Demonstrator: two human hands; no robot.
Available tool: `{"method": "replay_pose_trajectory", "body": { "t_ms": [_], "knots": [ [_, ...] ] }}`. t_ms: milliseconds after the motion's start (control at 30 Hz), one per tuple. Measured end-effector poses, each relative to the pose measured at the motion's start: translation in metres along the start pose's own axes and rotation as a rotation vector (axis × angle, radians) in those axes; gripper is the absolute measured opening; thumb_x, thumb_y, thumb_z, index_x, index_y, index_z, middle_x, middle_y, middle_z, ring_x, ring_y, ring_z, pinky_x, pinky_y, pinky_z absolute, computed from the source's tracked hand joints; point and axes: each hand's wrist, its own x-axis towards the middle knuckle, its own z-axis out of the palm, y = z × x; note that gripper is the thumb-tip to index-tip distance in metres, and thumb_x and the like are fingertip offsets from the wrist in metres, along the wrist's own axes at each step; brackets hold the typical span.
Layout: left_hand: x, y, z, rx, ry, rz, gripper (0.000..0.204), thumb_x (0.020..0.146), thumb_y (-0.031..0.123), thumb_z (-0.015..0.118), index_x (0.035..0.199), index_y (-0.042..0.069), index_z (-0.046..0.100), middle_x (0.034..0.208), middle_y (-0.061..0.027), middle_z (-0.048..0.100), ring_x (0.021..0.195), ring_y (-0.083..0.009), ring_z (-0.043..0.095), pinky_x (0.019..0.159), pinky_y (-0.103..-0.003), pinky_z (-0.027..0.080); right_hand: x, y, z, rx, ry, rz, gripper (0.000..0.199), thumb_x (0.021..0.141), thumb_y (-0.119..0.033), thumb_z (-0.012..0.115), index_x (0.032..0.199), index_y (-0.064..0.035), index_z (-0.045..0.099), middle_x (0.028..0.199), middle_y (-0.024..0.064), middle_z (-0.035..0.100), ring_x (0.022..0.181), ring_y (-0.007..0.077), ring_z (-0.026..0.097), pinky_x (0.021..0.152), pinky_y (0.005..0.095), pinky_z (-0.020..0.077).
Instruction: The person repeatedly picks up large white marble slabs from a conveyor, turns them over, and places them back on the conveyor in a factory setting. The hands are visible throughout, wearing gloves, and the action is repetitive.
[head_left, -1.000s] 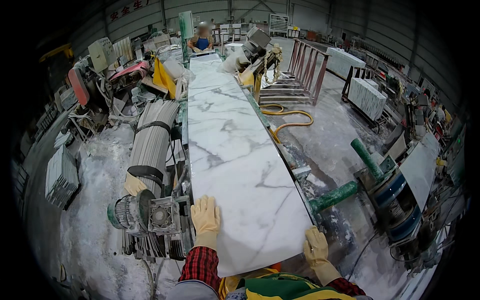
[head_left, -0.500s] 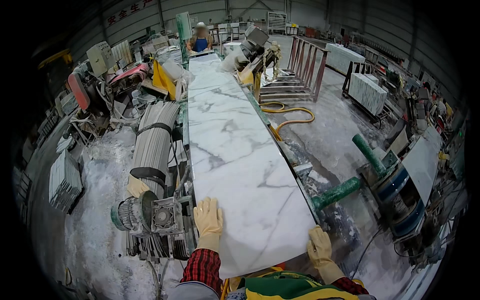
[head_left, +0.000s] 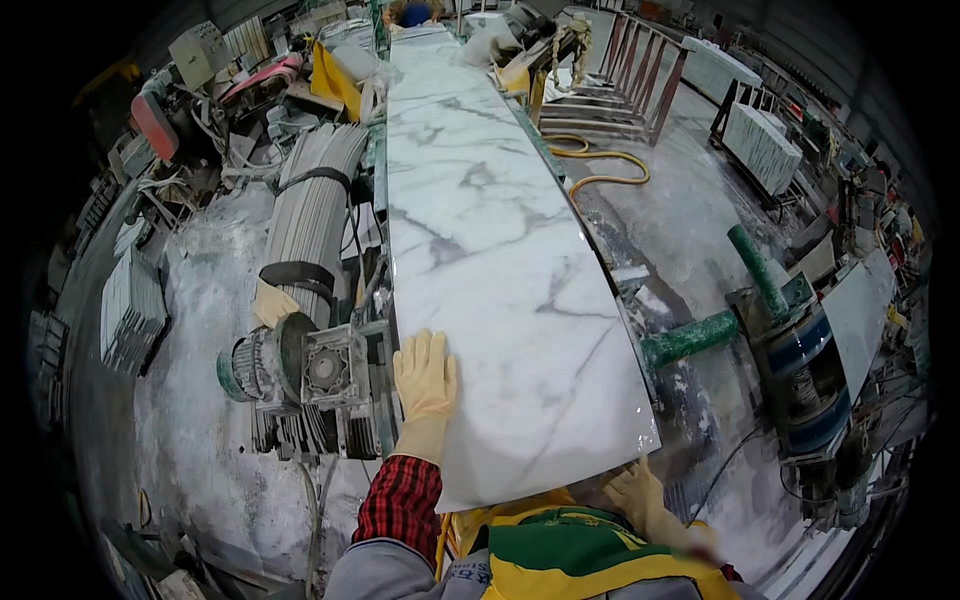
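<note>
A long white marble slab point(head_left: 510, 330) with grey veins stretches away from me on a narrow machine bed. My left hand point(head_left: 425, 378), in a cream rubber glove, lies flat on its near left part, fingers together and pointing away. At the near right corner is my right hand point(head_left: 640, 495) in a matching glove, just below the slab's edge. Its fingers are loosely extended toward the corner, and whether they touch the underside cannot be made out. Red-and-black checked cuffs show at my wrists, and a green and yellow apron point(head_left: 570, 550) is against the slab's near end.
Left of the bed stand a motor with gearbox point(head_left: 325, 365) and a strapped bundle of grey strips point(head_left: 315, 200). A green cylinder point(head_left: 690, 338) juts out on the right. A yellow hose point(head_left: 610, 178) lies on the floor near a metal rack point(head_left: 640, 80). Someone stands at the far end.
My right hand has moved from the slab's right edge to below its near corner. My left hand stays flat on the marble. The view has tilted down.
</note>
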Motion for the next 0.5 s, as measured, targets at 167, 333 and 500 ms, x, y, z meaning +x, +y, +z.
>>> {"method": "replay_pose_trajectory", "body": {
  "t_ms": [167, 333, 500],
  "knots": [
    [-0.018, -0.003, -0.009, -0.052, 0.02, 0.066, 0.053, 0.102, 0.027, 0.071, 0.15, 0.007, 0.061, 0.154, -0.0226, 0.06, 0.14, -0.0467, 0.054, 0.12, -0.058, 0.04, -0.039, -0.045, 0.161, 0.103, 0.107, 0.122, 0.042, 0.116, -0.041, 0.065, 0.147, -0.0129, 0.059, 0.119, 0.0077, 0.067, 0.101, 0.0253, 0.07, 0.095, 0.046, 0.0622],
    [-0.062, 0.012, -0.064, -0.228, -0.257, 0.174, 0.057, 0.101, 0.024, 0.071, 0.152, 0.003, 0.058, 0.154, -0.0283, 0.057, 0.14, -0.0505, 0.053, 0.121, -0.061, 0.04, -0.035, -0.041, 0.155, -0.289, 0.29, 0.097, 0.054, 0.109, -0.044, 0.075, 0.145, -0.0077, 0.058, 0.115, 0.0088, 0.066, 0.088, 0.0218, 0.067, 0.066, 0.0365, 0.056],
    [-0.119, 0.015, -0.089, -0.252, -0.315, 0.289, 0.06, 0.095, 0.028, 0.075, 0.147, 0.003, 0.058, 0.151, -0.0277, 0.056, 0.137, -0.0488, 0.053, 0.117, -0.06, 0.041, -0.01, -0.006, 0.114, -0.247, 0.224, -0.012, 0.07, 0.103, -0.045, 0.083, 0.145, 0.0045, 0.058, 0.131, 0.0195, 0.071, 0.099, 0.0318, 0.077, 0.08, 0.0456, 0.0667]
  ]
}}
